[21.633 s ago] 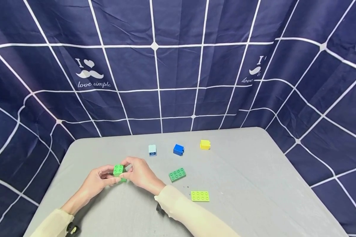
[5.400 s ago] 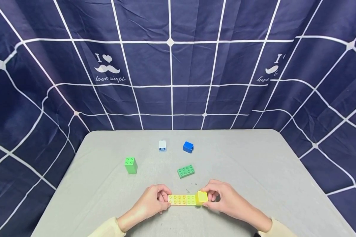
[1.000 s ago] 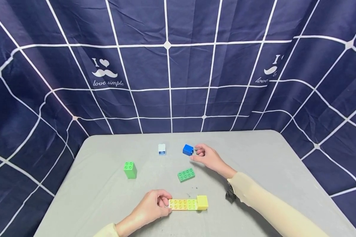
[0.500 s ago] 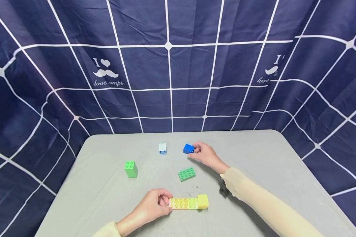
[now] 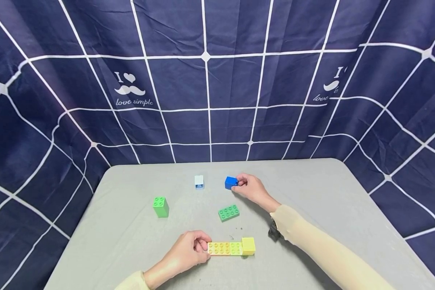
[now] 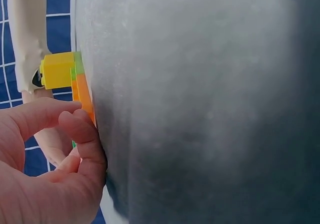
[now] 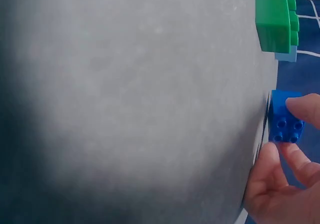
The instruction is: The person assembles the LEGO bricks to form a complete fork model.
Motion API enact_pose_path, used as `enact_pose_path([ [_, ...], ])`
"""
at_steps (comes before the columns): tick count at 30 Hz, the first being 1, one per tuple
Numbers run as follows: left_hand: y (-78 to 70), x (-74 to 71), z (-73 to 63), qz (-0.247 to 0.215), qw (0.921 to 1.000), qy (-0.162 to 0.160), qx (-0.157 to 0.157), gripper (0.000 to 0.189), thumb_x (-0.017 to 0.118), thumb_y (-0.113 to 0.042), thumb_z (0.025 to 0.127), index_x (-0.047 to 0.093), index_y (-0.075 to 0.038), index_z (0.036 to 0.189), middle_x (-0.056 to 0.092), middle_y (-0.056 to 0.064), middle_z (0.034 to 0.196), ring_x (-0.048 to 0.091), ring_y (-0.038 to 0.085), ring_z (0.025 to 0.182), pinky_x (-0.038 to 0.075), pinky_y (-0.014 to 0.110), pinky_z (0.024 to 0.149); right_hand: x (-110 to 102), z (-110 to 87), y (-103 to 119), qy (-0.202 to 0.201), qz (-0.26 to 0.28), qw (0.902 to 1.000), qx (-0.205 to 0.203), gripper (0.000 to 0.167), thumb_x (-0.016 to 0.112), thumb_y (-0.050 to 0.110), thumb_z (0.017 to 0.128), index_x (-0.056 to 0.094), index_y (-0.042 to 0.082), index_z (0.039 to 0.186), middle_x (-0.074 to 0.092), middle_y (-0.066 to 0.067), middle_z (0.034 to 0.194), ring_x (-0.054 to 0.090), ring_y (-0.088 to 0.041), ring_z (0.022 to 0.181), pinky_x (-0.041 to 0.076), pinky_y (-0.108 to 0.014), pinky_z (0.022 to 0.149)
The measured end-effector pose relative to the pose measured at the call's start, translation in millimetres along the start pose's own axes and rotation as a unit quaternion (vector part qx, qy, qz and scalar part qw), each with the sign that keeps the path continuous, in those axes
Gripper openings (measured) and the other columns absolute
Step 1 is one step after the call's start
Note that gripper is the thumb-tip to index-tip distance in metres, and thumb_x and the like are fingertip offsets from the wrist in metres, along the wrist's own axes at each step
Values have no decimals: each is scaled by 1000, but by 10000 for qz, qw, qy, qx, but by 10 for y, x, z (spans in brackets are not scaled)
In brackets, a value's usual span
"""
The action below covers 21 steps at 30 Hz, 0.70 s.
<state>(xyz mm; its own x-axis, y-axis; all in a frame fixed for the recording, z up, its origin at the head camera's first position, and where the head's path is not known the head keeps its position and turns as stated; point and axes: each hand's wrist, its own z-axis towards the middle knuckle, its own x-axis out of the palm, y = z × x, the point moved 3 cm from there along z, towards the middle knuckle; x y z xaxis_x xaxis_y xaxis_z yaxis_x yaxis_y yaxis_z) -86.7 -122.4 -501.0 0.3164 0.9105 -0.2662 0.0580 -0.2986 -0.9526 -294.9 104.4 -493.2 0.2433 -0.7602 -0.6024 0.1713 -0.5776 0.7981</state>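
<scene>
At the table's front, my left hand [image 5: 186, 249] pinches the left end of a flat orange toy brick [image 5: 219, 249], which looks yellowish in the head view. A lime-green brick [image 5: 235, 248] abuts its right end, with a taller yellow block [image 5: 248, 246] standing on the far end of the lime one. Farther back, my right hand [image 5: 253, 188] holds a blue block [image 5: 230, 183] between thumb and fingers. In the right wrist view the blue block [image 7: 286, 115] lies on its side, studs facing the hand, low at the table surface.
A tall bright green block [image 5: 161, 207] stands upright on the left. Near the back lies a light blue block [image 5: 199, 182]. Between the hands is a flat dark green brick [image 5: 228, 212]. A navy curtain [image 5: 232, 80] surrounds the grey table [image 5: 297, 181].
Earlier, my right hand put the yellow block on the lime brick, then left it and reached back. Within the last second its fingers closed on the blue block. My left hand stayed at the orange brick.
</scene>
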Motion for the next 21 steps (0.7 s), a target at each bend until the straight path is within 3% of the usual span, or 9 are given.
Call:
enact_pose_path([
  [4, -5, -1, 5, 34, 10000, 11, 20, 30, 81, 11, 78, 73, 0, 105, 63, 2, 82, 55, 11, 69, 44, 19, 56, -14, 1, -27, -53, 78, 10000, 9, 34, 84, 17, 92, 72, -1, 119, 72, -10, 106, 65, -22, 92, 53, -33, 80],
  [10, -5, -5, 21, 108, 9999, -9, 90, 30, 82, 11, 78, 73, 0, 105, 63, 2, 83, 55, 10, 70, 44, 19, 59, -35, 3, -14, -91, 310, 9995, 63, 37, 82, 16, 93, 67, -4, 121, 72, -16, 112, 70, -25, 92, 56, -32, 74],
  [21, 0, 0, 13, 179, 9998, 0, 72, 29, 80, 10, 78, 73, 0, 104, 63, 2, 82, 55, 10, 69, 43, 19, 58, -32, -38, -34, -223, 494, 9985, -84, 32, 84, 14, 91, 69, 0, 116, 73, -6, 98, 67, -19, 90, 52, -27, 73],
])
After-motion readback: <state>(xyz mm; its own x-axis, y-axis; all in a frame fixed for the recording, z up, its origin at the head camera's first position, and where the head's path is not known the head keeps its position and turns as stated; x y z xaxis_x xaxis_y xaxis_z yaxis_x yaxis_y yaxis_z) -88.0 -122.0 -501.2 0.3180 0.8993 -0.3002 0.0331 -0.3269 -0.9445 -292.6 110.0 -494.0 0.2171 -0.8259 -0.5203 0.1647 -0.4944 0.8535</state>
